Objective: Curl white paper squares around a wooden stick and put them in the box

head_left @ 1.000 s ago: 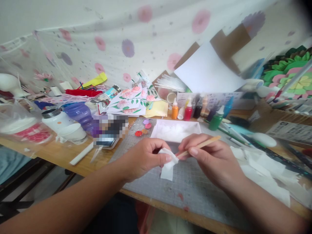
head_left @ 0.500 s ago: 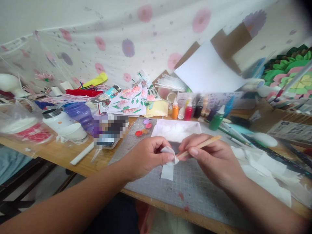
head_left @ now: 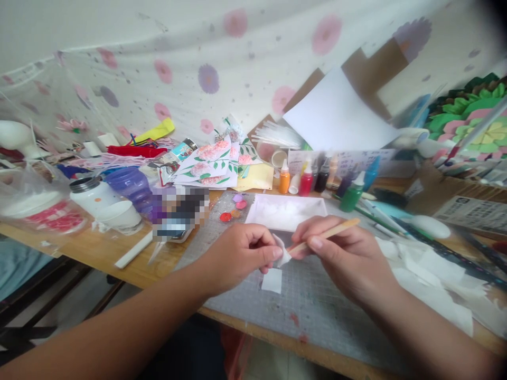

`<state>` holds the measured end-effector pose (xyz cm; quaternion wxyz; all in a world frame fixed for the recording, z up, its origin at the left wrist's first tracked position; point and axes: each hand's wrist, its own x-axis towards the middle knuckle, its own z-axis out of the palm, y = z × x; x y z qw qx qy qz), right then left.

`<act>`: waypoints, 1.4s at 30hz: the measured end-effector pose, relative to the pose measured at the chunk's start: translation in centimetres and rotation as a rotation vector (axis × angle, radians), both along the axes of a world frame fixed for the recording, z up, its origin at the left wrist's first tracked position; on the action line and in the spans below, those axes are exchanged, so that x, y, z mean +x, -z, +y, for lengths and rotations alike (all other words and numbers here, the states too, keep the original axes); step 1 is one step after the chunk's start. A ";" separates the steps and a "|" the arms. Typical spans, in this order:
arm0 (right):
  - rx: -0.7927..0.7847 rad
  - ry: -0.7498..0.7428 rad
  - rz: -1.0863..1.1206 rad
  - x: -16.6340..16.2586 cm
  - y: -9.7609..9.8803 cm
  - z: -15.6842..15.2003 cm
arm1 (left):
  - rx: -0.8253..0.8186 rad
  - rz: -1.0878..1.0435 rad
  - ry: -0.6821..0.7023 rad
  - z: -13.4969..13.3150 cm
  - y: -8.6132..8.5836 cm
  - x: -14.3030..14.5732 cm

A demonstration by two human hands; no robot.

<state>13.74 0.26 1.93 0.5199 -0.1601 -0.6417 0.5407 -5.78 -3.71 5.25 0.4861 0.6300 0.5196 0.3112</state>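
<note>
Between the thumb and fingers of my left hand [head_left: 247,253] is a small piece of white tissue paper [head_left: 282,252], bent up at its edges. My right hand [head_left: 340,250] grips a flat wooden stick [head_left: 332,230] like a pen, its lower end meeting the tissue. What the stick's tip does inside the fold is hidden by fingers. Just below my hands a square of white tissue [head_left: 272,281] lies flat on the grey cutting mat [head_left: 312,322]. Behind my fingers stands a shallow white tray [head_left: 287,208] with white material in it.
Paint bottles [head_left: 305,182] in several colours stand behind the tray. White tissue pieces [head_left: 431,285] are heaped at the right, near a cardboard box [head_left: 467,203]. To the left are a phone [head_left: 178,224], a white tub [head_left: 119,216] and a white roller [head_left: 134,249].
My left fingers have turned the tissue, so its upper flap now stands more upright and narrower. The right hand and stick have barely moved.
</note>
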 end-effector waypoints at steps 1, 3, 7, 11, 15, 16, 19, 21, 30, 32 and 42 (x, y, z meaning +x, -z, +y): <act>-0.001 0.000 0.005 0.0 0.0 0.0 | -0.011 -0.044 0.015 0.0 0.0 0.0; -0.002 -0.005 0.015 0.0 0.0 0.0 | -0.024 -0.089 0.018 -0.1 -0.1 0.1; 0.002 -0.012 0.023 -0.1 0.0 0.0 | -0.045 -0.131 0.009 -0.1 -0.1 0.2; 0.002 -0.014 0.025 0.0 0.1 0.0 | -0.057 -0.140 0.006 0.0 0.1 0.2; -0.015 -0.025 0.036 0.0 0.1 0.0 | -0.073 -0.166 -0.007 0.1 0.2 0.1; -0.020 -0.026 0.037 0.0 0.1 0.0 | -0.075 -0.175 -0.008 0.1 0.2 0.1; -0.019 -0.021 0.043 0.0 0.2 0.0 | -0.079 -0.185 -0.005 0.1 0.2 0.0; -0.015 -0.021 0.045 0.0 0.2 -0.1 | -0.080 -0.182 -0.002 0.0 0.2 0.0; 0.001 -0.007 0.025 0.1 0.1 0.1 | -0.090 -0.197 0.004 0.0 0.0 0.2; -0.005 -0.013 0.025 0.0 0.1 0.1 | -0.088 -0.187 0.005 0.0 0.1 0.3; 0.047 0.015 -0.008 0.0 0.1 0.1 | -0.050 -0.120 -0.004 0.1 0.0 0.6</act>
